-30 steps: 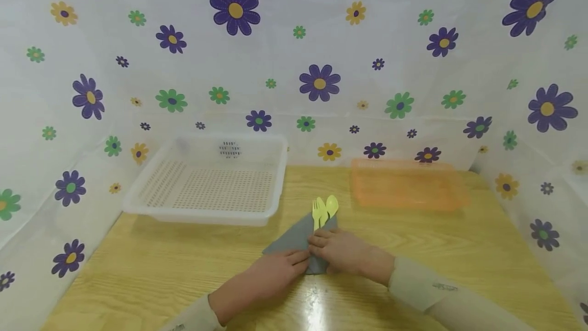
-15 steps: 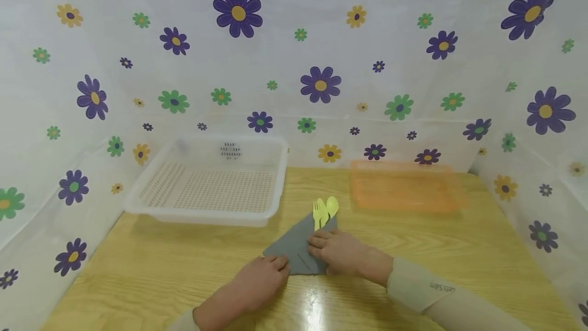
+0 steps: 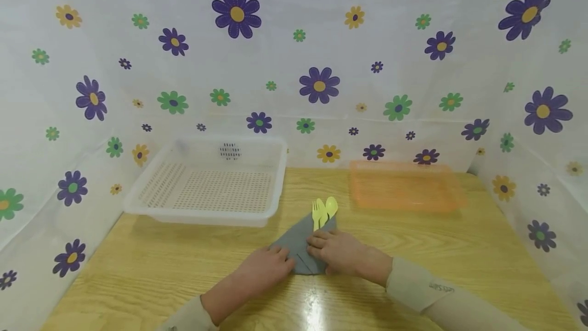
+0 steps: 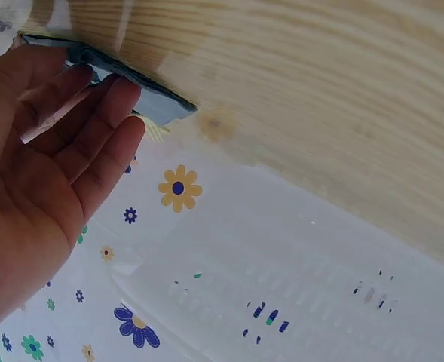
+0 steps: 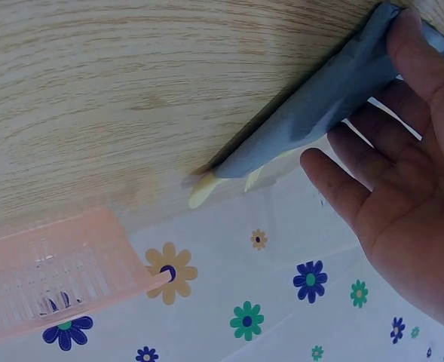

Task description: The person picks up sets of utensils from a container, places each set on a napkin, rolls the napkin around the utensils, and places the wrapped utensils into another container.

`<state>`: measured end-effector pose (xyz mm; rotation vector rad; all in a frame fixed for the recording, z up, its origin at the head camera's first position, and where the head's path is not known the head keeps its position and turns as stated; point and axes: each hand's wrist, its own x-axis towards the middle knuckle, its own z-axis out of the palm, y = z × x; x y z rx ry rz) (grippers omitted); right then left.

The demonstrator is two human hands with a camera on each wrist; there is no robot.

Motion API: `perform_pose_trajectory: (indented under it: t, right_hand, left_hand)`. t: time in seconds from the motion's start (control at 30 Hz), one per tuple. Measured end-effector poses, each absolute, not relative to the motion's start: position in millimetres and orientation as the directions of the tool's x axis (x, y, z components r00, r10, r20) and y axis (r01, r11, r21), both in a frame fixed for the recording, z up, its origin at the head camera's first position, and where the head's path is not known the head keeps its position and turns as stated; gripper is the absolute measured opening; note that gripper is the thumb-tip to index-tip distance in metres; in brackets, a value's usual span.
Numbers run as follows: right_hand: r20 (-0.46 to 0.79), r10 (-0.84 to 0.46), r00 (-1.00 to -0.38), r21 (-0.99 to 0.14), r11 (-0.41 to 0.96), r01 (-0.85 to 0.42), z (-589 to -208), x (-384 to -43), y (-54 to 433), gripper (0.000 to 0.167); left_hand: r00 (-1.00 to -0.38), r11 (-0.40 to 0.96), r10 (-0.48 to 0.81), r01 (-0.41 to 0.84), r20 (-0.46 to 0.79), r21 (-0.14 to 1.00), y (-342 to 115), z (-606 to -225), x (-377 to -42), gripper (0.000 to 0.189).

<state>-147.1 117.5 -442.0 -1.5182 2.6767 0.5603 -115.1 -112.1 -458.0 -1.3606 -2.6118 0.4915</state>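
A grey napkin (image 3: 296, 236) lies partly folded on the wooden table, tapering to a corner at the left. From its top stick a yellow fork (image 3: 315, 211), a yellow knife (image 3: 322, 210) and a yellow spoon (image 3: 332, 205); their handles are hidden in the cloth. My left hand (image 3: 263, 269) touches the napkin's left flap with loosely bent fingers. On the right side, my right hand (image 3: 342, 253) presses the folded part, fingers laid across it. The right wrist view shows the thumb against the rolled edge of the napkin (image 5: 312, 105).
A white perforated basket (image 3: 202, 216) stands at the back left. The orange basket (image 3: 409, 203) is at the back right, near the flowered curtain (image 3: 275, 60) that surrounds the table (image 3: 413, 249).
My left hand has slid left off the napkin's middle to its left flap, then slightly inward and up. My right hand stays in place on the fold.
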Motion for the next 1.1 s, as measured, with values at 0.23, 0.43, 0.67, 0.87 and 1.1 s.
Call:
perform_pose_trajectory:
  t: [0.23, 0.43, 0.67, 0.87, 1.1]
  right_hand:
    - [-0.141, -0.843, -0.519, 0.291, 0.466, -0.836, -443.3, -148.3, 118.8, 0.065]
    - [-0.167, -0.822, -0.544, 0.202, 0.512, -0.835, -442.9, -148.7, 119.8, 0.065]
    - [-0.137, -0.834, -0.535, 0.132, 0.52, -0.844, -446.0, -150.3, 119.5, 0.057]
    - [-0.143, -0.835, -0.532, 0.156, 0.511, -0.845, -447.0, -150.1, 119.1, 0.052]
    - [-0.145, -0.834, -0.532, 0.143, 0.514, -0.846, -445.3, -149.3, 118.3, 0.049]
  left_hand:
    - [-0.583, 0.507, 0.81, 0.749, -0.061, -0.427, -102.2, -453.2, -116.0, 0.006]
    - [-0.568, 0.478, 0.821, 0.735, -0.052, -0.482, -96.3, -451.9, -114.8, 0.004]
    - [-0.539, 0.466, 0.842, 0.735, -0.009, -0.493, -94.5, -451.8, -114.0, 0.008]
    - [-0.534, 0.46, 0.845, 0.702, 0.024, -0.543, -94.6, -453.2, -114.5, 0.009]
    - [-0.499, 0.428, 0.865, 0.67, 0.059, -0.607, -90.8, -457.9, -114.2, 0.008]
